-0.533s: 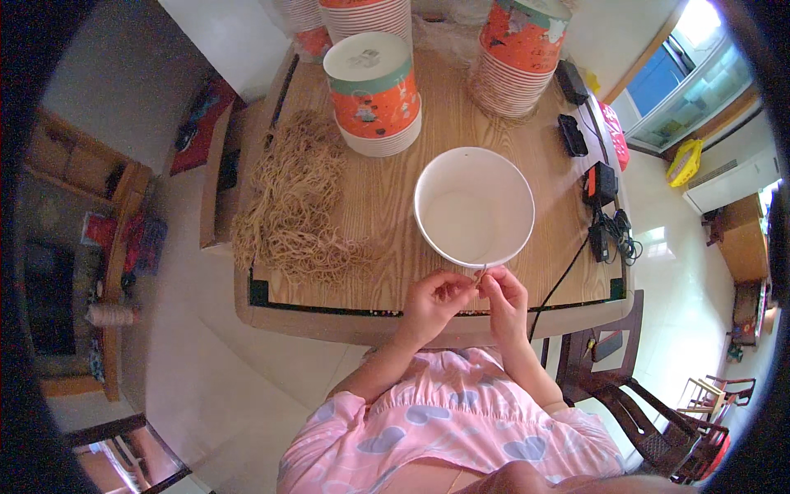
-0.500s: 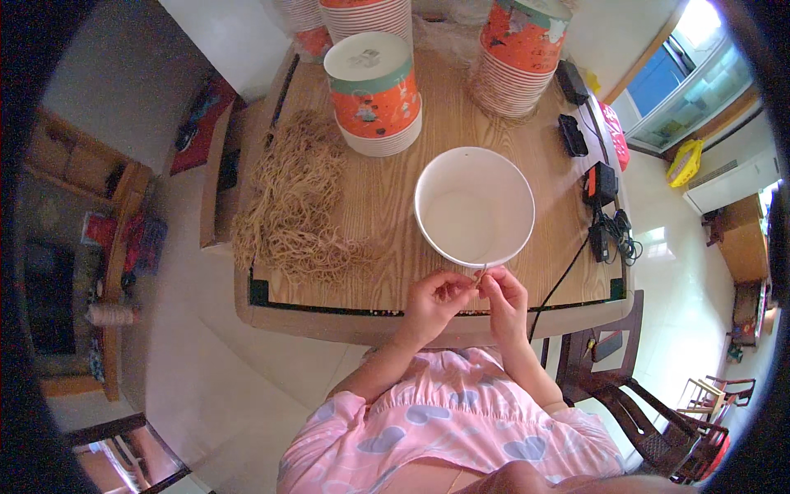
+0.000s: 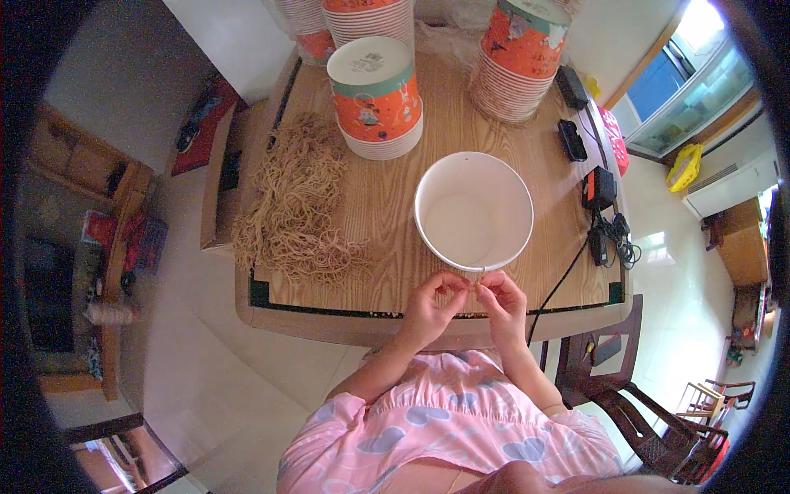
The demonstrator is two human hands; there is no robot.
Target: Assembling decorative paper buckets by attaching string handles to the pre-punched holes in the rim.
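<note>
Head view: the left hand point(image 3: 428, 309) and right hand point(image 3: 504, 303) meet at the table's point(image 3: 387, 206) near edge, fingertips pinched narrowly on a thin tan band point(image 3: 476, 281) — too small to make out further. Just beyond stands a white paper bowl point(image 3: 473, 212), upright, nothing visible inside. A loose heap of tan bands point(image 3: 300, 206) lies to the left — orange-printed bowl stacks point(image 3: 374, 95) stand inverted behind.

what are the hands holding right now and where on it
Both hands, left hand and right hand, pinch a thin tan rubber band between their fingertips, one at each end, just in front of the white paper bowl.
</note>
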